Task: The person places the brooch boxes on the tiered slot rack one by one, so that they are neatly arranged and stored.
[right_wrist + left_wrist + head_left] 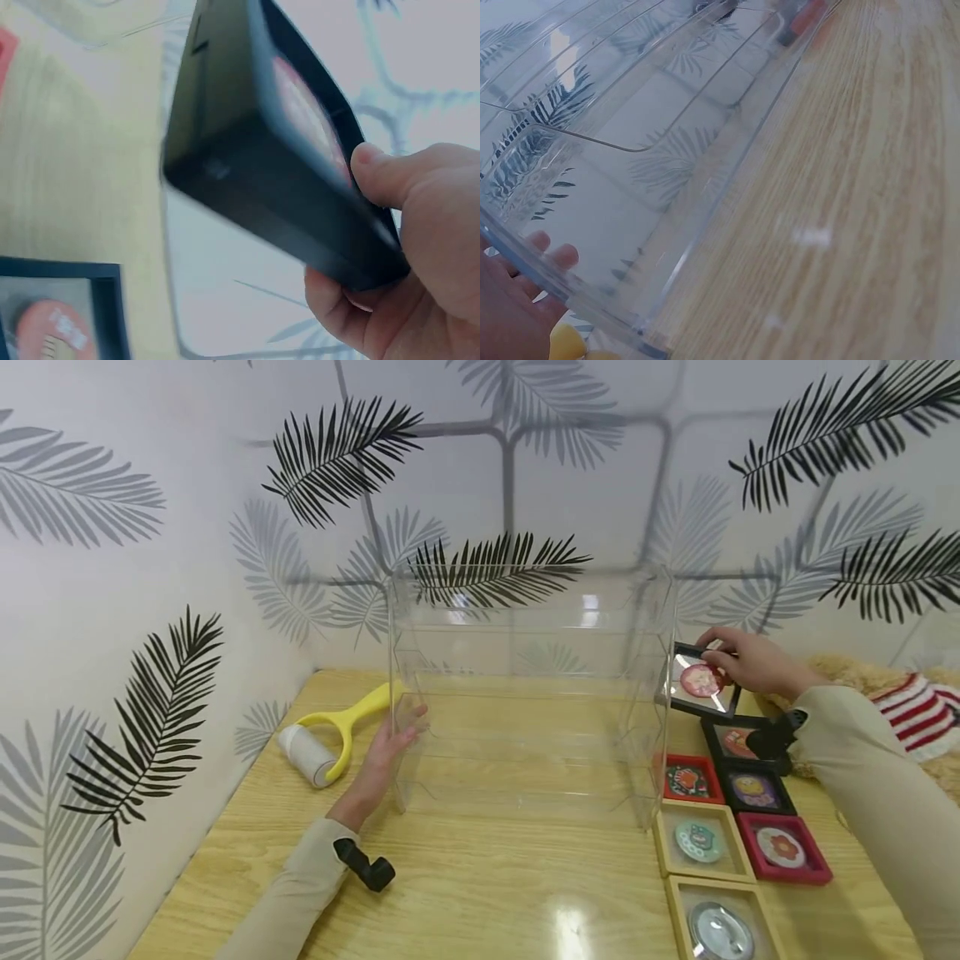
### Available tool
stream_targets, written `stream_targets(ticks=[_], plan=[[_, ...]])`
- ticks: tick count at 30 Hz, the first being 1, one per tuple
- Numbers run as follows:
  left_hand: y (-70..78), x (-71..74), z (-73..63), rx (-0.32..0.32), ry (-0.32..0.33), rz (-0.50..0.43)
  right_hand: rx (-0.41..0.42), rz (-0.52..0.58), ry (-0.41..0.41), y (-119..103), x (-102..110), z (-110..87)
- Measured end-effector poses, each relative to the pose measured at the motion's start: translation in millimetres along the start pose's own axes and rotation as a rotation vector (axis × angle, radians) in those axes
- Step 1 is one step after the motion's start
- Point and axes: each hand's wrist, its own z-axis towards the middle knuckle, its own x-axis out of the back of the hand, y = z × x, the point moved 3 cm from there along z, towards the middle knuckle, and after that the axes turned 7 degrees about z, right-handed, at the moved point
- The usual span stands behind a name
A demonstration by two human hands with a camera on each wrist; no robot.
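Note:
A clear acrylic shelf stand (525,802) stands on the wooden table before the wall. Along its left side lies my left hand (386,752), its fingers against the clear side panel; the left wrist view shows the fingertips (564,256) through the plastic. At the stand's right side, my right hand (750,662) holds a black square display frame (693,703) tilted above the table. A round pinkish-red badge (702,680) sits inside this frame. In the right wrist view the thumb (371,161) presses the frame's front rim, with fingers under its lower edge.
Right of the stand lie two black frames (776,768), a red frame (718,789), a crimson frame (819,868) and two light wood frames (742,852), each with a round badge. A plush toy (832,670) is behind them. Left is a yellow-handled lint roller (341,720).

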Motion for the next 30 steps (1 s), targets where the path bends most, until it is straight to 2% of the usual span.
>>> stream_targets(ticks=[8, 12, 16, 23, 26, 30], plan=[[-3.0, -1.2, -3.4, 0.009, 0.028, 0.003, -0.048, 0.004, 0.081, -16.6, 32.7, -15.9], [-2.9, -0.8, -4.8, 0.016, 0.064, 0.010, -0.045, -0.014, 0.110, -36.1, 49.2, -20.3], [-2.1, -1.6, -2.1, -0.005, 0.086, 0.024, -0.017, -0.011, 0.193, -61.5, 72.2, -22.3], [-3.0, -3.1, 1.5, -0.036, 0.141, 0.026, 0.056, 0.040, 0.290, -115.3, 96.3, -13.1], [-4.9, -2.9, 0.5, -0.045, 0.139, 0.012, 0.094, 0.017, 0.322, -139.8, 97.7, -4.4], [-7.1, -2.7, -1.1, -0.052, 0.132, -0.002, 0.104, -0.004, 0.354, -170.7, 94.0, 11.9]])
